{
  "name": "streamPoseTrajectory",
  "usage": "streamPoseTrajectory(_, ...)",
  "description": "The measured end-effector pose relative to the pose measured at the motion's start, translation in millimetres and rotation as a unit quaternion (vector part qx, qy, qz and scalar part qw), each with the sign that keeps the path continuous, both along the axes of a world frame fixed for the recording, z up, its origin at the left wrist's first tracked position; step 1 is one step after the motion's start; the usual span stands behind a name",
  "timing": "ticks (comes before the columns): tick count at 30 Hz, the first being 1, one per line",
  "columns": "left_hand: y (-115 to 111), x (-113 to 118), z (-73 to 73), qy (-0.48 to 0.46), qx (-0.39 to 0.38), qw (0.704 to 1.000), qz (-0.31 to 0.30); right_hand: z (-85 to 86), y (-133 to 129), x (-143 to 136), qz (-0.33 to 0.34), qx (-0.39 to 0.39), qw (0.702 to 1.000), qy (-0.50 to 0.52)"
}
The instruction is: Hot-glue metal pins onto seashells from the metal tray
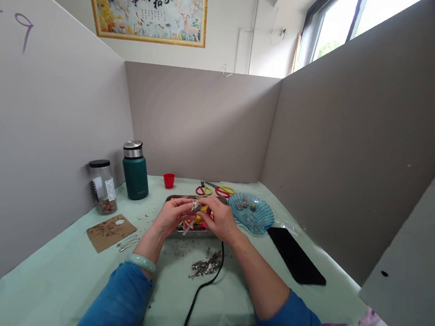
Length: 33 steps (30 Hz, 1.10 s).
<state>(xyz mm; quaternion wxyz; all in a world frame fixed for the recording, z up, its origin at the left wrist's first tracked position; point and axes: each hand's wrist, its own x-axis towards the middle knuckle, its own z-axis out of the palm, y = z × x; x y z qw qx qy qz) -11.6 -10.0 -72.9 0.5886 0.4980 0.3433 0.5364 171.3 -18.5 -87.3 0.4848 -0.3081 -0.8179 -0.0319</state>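
My left hand (174,215) and my right hand (220,218) meet above a metal tray (178,234) of red, yellow and orange pieces. Between their fingertips is a small greyish-silver object (196,206), pinched from both sides; its details are too small to tell. A thin whitish strip (188,228) slants down just below the fingers. Nearer to me on the table lies a pile of small silver metal pieces (205,266), with a black cable (200,290) running past its right side.
A blue shell-shaped dish (260,215) with small items and a black flat object (297,255) lie right. Scissors (224,191) and a red cup (169,180) are behind. Left stand a green bottle (136,176) and a jar (104,188), near a brown card (110,233).
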Motion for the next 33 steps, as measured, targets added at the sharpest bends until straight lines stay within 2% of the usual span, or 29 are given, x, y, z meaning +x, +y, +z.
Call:
streamPoseTrajectory(11,-1.0,-1.5,1.4,-0.003,-0.022,0.999,-0.045,0.0,-1.0,-1.7,0.021,-0.004,1.0,0.019)
streamPoseTrajectory(17,0.7,-2.6,0.2,-0.018,-0.013,0.997,-0.078,-1.4,3.6,-6.4,0.048,-0.095,0.984,0.144)
streamPoseTrajectory(23,1.8,-1.0,-2.4,0.017,0.03,0.998,-0.043,-8.7,16.2,-9.7,0.111,-0.213,0.94,0.244)
streamPoseTrajectory(33,1.8,0.0,-2.7,0.043,0.053,0.998,-0.018,-8.4,14.2,-8.6,0.089,-0.229,0.94,0.237)
